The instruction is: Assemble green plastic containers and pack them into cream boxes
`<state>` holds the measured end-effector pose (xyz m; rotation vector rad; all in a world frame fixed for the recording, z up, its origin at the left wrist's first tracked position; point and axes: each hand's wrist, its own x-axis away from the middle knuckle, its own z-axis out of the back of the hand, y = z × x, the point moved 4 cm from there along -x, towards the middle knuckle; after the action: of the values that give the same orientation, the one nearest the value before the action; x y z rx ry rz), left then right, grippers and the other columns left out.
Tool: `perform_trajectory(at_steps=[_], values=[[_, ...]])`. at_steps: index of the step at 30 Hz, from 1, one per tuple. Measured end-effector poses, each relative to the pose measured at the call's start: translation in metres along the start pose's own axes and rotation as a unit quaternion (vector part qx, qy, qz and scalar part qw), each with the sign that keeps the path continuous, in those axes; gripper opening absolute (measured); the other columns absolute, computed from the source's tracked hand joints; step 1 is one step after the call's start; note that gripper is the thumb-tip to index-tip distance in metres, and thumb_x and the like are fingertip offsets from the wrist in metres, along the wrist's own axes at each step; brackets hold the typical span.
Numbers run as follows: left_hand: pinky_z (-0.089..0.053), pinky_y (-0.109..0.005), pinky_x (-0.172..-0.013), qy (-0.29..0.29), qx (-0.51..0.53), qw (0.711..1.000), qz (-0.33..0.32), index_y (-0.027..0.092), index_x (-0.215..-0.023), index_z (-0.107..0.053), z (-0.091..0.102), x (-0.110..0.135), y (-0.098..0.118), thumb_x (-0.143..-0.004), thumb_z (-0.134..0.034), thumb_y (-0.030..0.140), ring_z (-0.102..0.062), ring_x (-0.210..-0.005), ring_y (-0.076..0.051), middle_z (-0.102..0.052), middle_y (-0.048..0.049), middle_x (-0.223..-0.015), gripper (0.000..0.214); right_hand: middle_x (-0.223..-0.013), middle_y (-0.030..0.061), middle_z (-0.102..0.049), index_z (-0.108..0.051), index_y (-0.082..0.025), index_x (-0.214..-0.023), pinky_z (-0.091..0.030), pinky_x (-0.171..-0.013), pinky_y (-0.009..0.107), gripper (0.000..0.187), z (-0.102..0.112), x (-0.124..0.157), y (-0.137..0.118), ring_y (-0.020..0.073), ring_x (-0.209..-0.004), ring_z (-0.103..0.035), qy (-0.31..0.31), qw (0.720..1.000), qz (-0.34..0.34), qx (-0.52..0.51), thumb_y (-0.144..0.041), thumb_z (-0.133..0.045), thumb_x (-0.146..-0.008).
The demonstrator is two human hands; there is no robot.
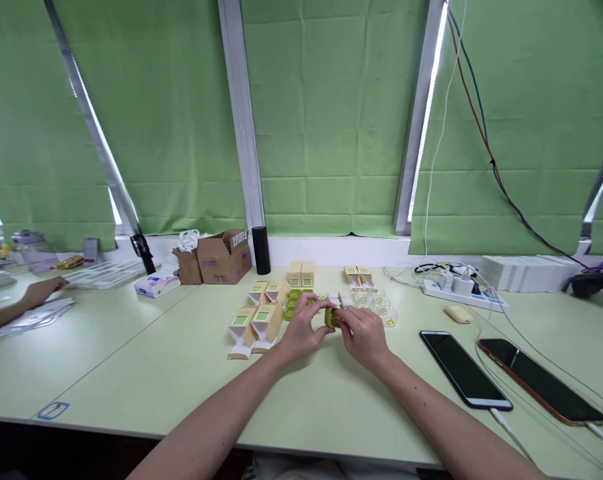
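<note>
My left hand (302, 329) and my right hand (364, 333) meet over the pale green table (146, 360), both pinched on a small green case (330, 317) held between the fingertips. Just behind my left hand lie more green cases (293, 300). Several small cream-and-green boxes (254, 327) stand open to the left, and closed ones (301, 273) sit farther back. Clear round lids with yellow centres (381, 308) lie behind my right hand.
Two phones (464, 369) (538, 380) lie at the right with cables, behind them a power strip (461, 290) and a cream case (458, 313). Cardboard boxes (224, 257) and a black cylinder (261, 250) stand by the window. Another person's hand (44, 290) rests at the far left.
</note>
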<state>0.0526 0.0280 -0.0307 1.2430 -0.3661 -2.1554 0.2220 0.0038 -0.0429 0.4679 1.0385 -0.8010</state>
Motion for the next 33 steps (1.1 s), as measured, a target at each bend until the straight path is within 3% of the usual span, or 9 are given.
perform_trajectory(at_steps=[11,23,29,33], values=[[-0.049,-0.045,-0.107,-0.010,-0.002,1.000,-0.002,0.026,-0.123,-0.071,-0.001,0.001,-0.003,-0.077,-0.080,0.009,-0.054,-0.119,-0.027,-0.057,-0.0081,-0.117,0.051,-0.069,0.0001,-0.071,-0.070,-0.020,-0.090,-0.031,-0.058,0.026,0.020,-0.003,0.001,0.003,0.0121,-0.056,-0.058,0.002,1.000,0.007,-0.016,-0.012,-0.053,-0.097],[-0.050,-0.047,-0.108,-0.031,0.008,0.999,0.003,0.029,-0.127,-0.070,-0.004,0.003,-0.010,-0.078,-0.081,0.011,-0.055,-0.120,-0.027,-0.056,-0.0079,-0.117,0.052,-0.064,-0.0015,-0.070,-0.067,-0.020,-0.082,-0.029,-0.057,0.025,0.023,-0.006,0.002,0.005,0.0107,-0.053,-0.056,-0.005,0.999,0.029,-0.027,-0.011,-0.052,-0.097],[-0.049,-0.047,-0.108,-0.021,0.013,1.000,0.020,0.026,-0.124,-0.072,-0.002,0.000,-0.009,-0.076,-0.081,0.008,-0.056,-0.119,-0.027,-0.056,-0.0078,-0.116,0.052,-0.067,-0.0008,-0.071,-0.071,-0.020,-0.099,-0.031,-0.057,0.027,0.017,-0.005,0.002,0.009,0.0118,-0.054,-0.058,-0.023,0.998,0.048,-0.028,-0.015,-0.055,-0.099],[-0.051,-0.046,-0.106,-0.002,0.024,0.999,0.033,0.025,-0.123,-0.072,0.001,-0.002,-0.008,-0.076,-0.080,0.008,-0.055,-0.118,-0.027,-0.057,-0.0086,-0.115,0.051,-0.074,0.0016,-0.073,-0.070,-0.020,-0.116,-0.039,-0.060,0.026,0.026,0.002,0.001,0.010,0.0145,-0.061,-0.063,-0.026,0.997,0.047,-0.051,-0.013,-0.055,-0.096]])
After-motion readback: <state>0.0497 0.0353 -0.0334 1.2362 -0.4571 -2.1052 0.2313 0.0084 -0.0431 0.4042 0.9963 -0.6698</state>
